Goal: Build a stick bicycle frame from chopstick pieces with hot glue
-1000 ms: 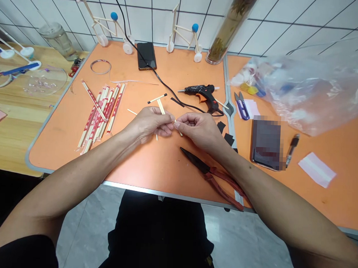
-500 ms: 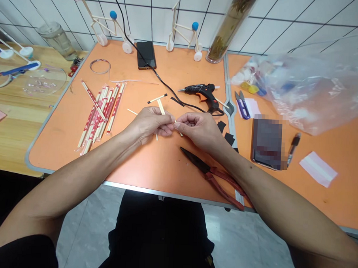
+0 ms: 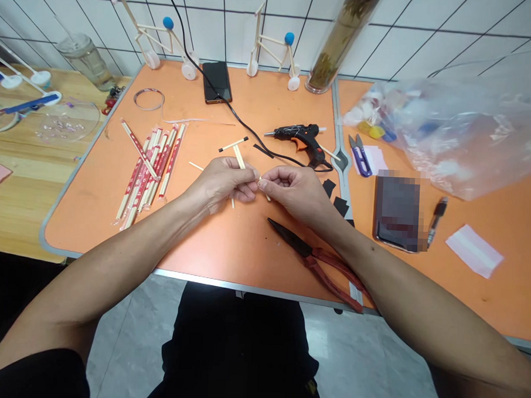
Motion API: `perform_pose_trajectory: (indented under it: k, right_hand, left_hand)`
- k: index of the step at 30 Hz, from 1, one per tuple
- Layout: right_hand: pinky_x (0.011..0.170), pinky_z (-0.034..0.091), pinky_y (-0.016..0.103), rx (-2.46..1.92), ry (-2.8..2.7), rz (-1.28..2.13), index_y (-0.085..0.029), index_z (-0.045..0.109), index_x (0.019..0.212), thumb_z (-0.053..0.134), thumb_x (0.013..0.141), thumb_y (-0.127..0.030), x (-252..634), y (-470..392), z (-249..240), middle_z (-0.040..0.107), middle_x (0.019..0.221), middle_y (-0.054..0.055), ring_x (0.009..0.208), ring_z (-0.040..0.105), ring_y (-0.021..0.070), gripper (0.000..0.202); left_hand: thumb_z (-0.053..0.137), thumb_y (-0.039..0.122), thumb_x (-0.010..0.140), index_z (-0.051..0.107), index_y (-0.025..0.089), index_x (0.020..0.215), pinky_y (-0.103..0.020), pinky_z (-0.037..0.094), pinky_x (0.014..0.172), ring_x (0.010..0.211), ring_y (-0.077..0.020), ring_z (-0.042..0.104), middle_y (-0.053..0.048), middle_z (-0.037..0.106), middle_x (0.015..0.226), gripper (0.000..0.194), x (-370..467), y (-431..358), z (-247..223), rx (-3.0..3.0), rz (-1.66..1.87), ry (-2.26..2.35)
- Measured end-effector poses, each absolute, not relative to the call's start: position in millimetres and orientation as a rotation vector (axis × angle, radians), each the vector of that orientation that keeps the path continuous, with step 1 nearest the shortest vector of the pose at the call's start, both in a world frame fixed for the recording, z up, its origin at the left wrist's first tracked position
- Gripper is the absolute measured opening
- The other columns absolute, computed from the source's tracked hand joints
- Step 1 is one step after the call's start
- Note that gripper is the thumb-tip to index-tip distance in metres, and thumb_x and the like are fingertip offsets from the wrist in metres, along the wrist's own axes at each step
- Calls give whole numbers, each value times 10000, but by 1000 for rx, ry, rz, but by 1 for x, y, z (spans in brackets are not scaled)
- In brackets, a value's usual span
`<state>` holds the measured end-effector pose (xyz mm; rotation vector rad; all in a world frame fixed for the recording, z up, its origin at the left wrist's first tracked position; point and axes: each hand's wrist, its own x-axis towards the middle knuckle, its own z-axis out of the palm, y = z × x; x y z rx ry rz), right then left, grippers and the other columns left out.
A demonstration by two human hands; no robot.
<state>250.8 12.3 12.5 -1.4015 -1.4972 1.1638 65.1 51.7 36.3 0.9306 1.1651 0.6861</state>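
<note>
Stick frame (image 3: 239, 157): sitting over the table (image 3: 211, 243), between the hands; stem pointing away toward the wall (image 3: 207, 23), leaning slightly left; black-ended crossbar (image 3: 227, 146) running roughly sideways across its far end. Left hand (image 3: 231, 183): gripping stem. Right hand (image 3: 292, 191): pinching a thin stick (image 3: 268, 198), meeting left fingertips. Change: practically none this past second; hands keeping still, probably steadying a joint.

The view shifts slightly: the pen (image 3: 437, 222) and nearby paper (image 3: 475, 250) appear a touch farther right.
</note>
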Motion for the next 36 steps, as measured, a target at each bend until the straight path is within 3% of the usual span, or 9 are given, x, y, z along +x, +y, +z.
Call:
perform_pose_trajectory:
  k: [11, 21, 36]
  right_hand:
    - [703, 456, 302, -1360, -1488, 1160, -194, 790, 886, 796, 851, -424, 251, 11, 14, 772, 882, 44, 772, 603, 163, 233]
    - [696, 443, 298, -1386, -1433, 1169, -190, 786, 857, 782, 802, -354, 248, 11, 15, 753, 841, 26, 751, 585, 154, 172]
    - [685, 427, 289, -1404, -1429, 1144, -185, 791, 847, 776, 801, -327, 249, 10, 15, 757, 842, 27, 756, 579, 154, 149]
  left_hand:
    - [796, 99, 872, 766, 114, 801, -180, 559, 520, 498, -96, 678, -39, 767, 680, 78, 58, 58, 34, 944, 712, 1142]
    - [832, 233, 922, 771, 108, 738, -183, 549, 527, 514, -100, 684, -60, 764, 683, 230, 57, 58, 34, 952, 685, 1070]
    - [806, 180, 922, 758, 102, 761, -181, 564, 506, 517, -101, 694, -60, 779, 711, 185, 59, 58, 31, 958, 693, 1076]
